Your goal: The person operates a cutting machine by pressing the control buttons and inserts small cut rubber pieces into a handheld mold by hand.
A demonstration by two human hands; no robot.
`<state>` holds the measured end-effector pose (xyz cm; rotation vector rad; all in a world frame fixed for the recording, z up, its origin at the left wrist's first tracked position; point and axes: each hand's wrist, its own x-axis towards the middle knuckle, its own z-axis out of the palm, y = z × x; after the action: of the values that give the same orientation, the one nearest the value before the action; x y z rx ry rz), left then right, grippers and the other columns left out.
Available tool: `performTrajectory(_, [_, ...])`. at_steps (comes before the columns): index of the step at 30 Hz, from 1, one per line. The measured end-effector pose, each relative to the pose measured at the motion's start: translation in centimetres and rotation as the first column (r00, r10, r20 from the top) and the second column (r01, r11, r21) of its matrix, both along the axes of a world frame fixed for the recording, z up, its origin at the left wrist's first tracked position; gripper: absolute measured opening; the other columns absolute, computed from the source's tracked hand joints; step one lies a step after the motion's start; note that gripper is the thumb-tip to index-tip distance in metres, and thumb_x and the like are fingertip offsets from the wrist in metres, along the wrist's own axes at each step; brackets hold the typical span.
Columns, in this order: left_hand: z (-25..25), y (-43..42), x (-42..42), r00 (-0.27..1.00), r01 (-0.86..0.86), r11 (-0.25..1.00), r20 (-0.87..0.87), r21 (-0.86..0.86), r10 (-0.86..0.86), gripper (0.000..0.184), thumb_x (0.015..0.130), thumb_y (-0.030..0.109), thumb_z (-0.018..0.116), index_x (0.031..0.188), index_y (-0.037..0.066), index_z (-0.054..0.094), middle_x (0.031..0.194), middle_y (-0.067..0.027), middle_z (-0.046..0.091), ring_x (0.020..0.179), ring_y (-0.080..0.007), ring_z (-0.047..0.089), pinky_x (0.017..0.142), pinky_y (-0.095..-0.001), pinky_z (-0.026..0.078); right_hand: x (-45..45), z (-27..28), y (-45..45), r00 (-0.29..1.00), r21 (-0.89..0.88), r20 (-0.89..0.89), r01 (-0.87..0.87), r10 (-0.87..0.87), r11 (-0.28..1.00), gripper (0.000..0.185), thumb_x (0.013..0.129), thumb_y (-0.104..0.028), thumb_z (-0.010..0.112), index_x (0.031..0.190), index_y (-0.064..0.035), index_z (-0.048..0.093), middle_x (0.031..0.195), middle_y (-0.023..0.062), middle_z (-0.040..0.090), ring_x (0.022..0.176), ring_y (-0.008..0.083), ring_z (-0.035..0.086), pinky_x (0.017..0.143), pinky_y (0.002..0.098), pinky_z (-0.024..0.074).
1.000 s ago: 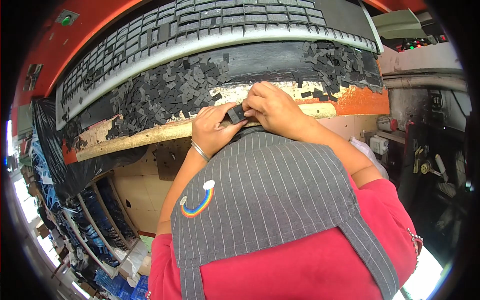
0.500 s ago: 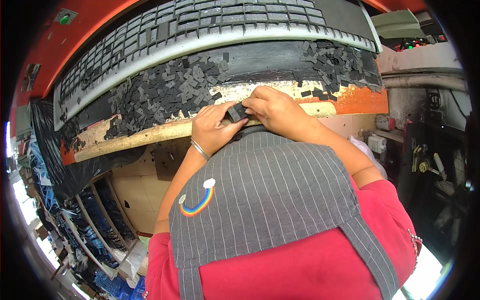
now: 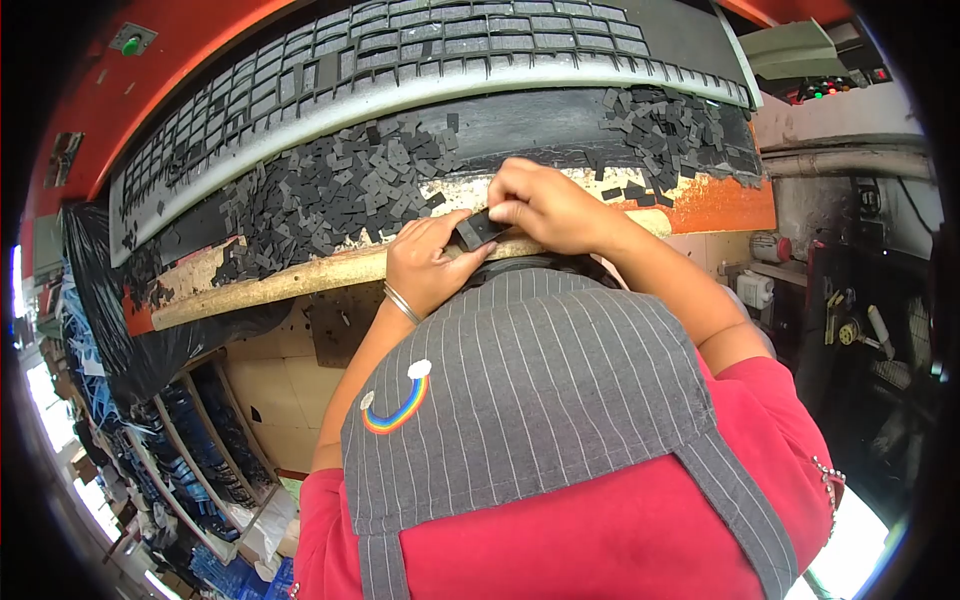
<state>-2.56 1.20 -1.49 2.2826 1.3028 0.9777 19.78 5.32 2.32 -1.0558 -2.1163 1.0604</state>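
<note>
My left hand (image 3: 428, 262) is closed round a small stack of black rectangular pieces (image 3: 474, 232), thumb on the near side and fingers on the far side. Curled at the stack's right end is my right hand (image 3: 545, 208), its thumb and forefinger pinched against the pieces; whether one piece is apart from the rest cannot be made out. Both hands are over the front edge of the worn workbench (image 3: 330, 282). Many loose flat black pieces (image 3: 340, 185) lie heaped just beyond my left hand.
Another heap of black pieces (image 3: 668, 135) lies at the right of the bench. Behind runs a black grid sheet (image 3: 400, 50) with rectangular openings, over a pale rounded edge. A black plastic bag (image 3: 105, 300) hangs at the left end. A grey striped apron (image 3: 530, 390) fills the foreground.
My right hand has shifted slightly, its fingers curling more at the stack's right end. My left hand keeps its hold on the stack almost in place.
</note>
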Motion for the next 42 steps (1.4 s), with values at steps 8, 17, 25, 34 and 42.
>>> performTrajectory(8, [-0.4,0.0,0.0,1.000,-0.028,0.999,0.010,-0.024,0.029,0.047,0.066,0.028,0.092,0.103,0.006,0.072,0.084,-0.0105,0.072,0.075,-0.0277,0.069,0.071,-0.0356,0.053,-1.1,0.5,-0.8,0.998,0.232,-0.050,-0.035,0.048,0.972,0.011,0.090,-0.001,0.065,0.101,-0.0005,0.065,0.094,0.0128,0.062,0.083,0.0320,0.066,0.073,0.0380,0.0538])
performTrajectory(17, [-0.5,0.1,0.1,0.999,-0.040,0.998,0.027,0.041,0.039,0.045,0.065,0.029,0.092,0.099,0.006,0.072,0.082,-0.0094,0.071,0.074,-0.0277,0.068,0.072,-0.0360,0.052,-2.0,-0.5,-1.9,0.997,0.168,0.070,-0.031,0.019,0.985,0.018,0.085,-0.003,0.071,0.103,-0.0011,0.069,0.096,0.0126,0.061,0.084,0.0309,0.066,0.075,0.0371,0.0557])
performTrajectory(25, [0.1,0.0,0.1,0.999,-0.020,0.999,0.031,-0.029,0.021,0.043,0.066,0.025,0.091,0.100,0.008,0.072,0.083,-0.0082,0.072,0.075,-0.0286,0.069,0.072,-0.0358,0.053,-1.9,0.0,-1.4,1.000,0.028,0.018,-0.014,0.013,1.000,0.007,0.085,-0.004,0.068,0.090,-0.0033,0.063,0.091,0.0146,0.057,0.085,0.0363,0.062,0.077,0.0432,0.0516])
performTrajectory(34, [-0.2,0.0,-0.2,0.999,-0.014,1.000,0.034,-0.026,0.015,0.046,0.067,0.023,0.091,0.104,0.005,0.072,0.089,-0.0130,0.074,0.079,-0.0293,0.071,0.073,-0.0361,0.055,6.7,1.7,1.9,0.675,0.675,0.105,0.491,-0.730,0.551,0.034,0.081,-0.016,0.079,0.115,-0.0181,0.072,0.101,0.0069,0.064,0.101,0.0310,0.056,0.091,0.0442,0.0480])
performTrajectory(42, [-0.3,-0.1,-0.1,0.999,-0.034,0.999,0.023,-0.042,0.035,0.049,0.063,0.024,0.093,0.103,0.006,0.072,0.090,-0.0113,0.074,0.080,-0.0290,0.070,0.073,-0.0362,0.055,-1.4,-1.0,-2.2,0.995,0.388,0.048,0.063,-0.088,0.920,0.016,0.076,-0.013,0.078,0.091,-0.0098,0.074,0.090,0.0039,0.059,0.090,0.0255,0.057,0.080,0.0392,0.0478])
